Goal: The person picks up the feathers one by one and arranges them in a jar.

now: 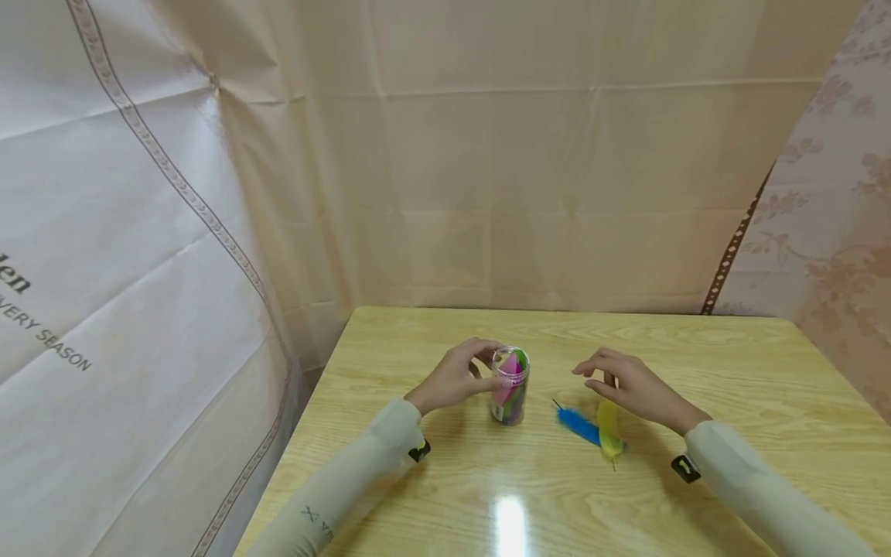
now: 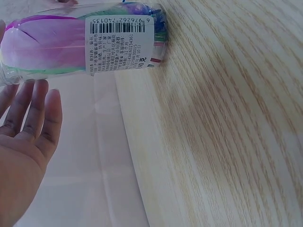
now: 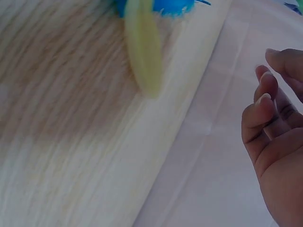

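Observation:
A clear jar (image 1: 510, 406) with colored feathers inside, pink and green among them, stands upright on the table. My left hand (image 1: 455, 377) holds it near the rim, thumb on the near side and fingers behind. In the left wrist view, a white barcode label (image 2: 120, 45) shows on its side. To the right of the jar lie a blue feather (image 1: 578, 426) and a yellow feather (image 1: 608, 428), the yellow crossing over the blue. Above them hovers my right hand (image 1: 636, 388), fingers loosely bent, with nothing between them in the right wrist view.
The wooden table (image 1: 418, 495) has its far edge against a hanging beige cloth (image 1: 487, 193). White printed cloth (image 1: 139, 309) hangs along the left side, and flowered cloth (image 1: 821, 255) on the right. A dark wrist device (image 1: 685, 468) sits at the right cuff.

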### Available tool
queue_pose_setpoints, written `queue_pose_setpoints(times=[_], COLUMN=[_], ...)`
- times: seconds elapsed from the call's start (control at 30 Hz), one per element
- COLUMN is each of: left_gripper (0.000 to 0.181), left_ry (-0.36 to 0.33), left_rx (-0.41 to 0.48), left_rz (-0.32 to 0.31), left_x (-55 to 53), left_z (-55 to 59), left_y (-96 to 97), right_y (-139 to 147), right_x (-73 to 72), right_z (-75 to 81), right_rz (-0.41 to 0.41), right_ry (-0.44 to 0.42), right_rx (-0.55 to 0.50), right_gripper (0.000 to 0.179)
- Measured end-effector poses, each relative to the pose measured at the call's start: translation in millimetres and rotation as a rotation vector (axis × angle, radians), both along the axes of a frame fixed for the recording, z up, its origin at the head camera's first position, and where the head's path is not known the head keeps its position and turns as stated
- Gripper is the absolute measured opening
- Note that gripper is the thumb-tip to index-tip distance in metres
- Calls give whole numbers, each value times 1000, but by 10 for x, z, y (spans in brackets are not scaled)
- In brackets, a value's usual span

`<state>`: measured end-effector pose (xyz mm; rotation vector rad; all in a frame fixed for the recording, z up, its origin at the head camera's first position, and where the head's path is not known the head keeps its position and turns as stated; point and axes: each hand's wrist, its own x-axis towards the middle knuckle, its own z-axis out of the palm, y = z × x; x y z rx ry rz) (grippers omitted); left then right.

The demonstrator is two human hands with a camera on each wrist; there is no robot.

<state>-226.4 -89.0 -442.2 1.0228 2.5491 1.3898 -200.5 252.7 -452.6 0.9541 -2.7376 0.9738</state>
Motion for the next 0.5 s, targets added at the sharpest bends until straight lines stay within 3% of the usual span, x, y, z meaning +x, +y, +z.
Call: queue_pose_setpoints(times=[0.3, 0.5], left_gripper=[56, 55], left_ry=[-22, 3], left_rx=[17, 20], left_rz=[-31, -25], left_x=[46, 24], left_z=[-63, -9], left_y=[-24, -22], right_y=[98, 181], right_x=[76, 36], right_z=[-208, -235], right_rz=[43, 51], right_ry=[-12, -44], right_rx=[59, 65], right_gripper=[26, 28])
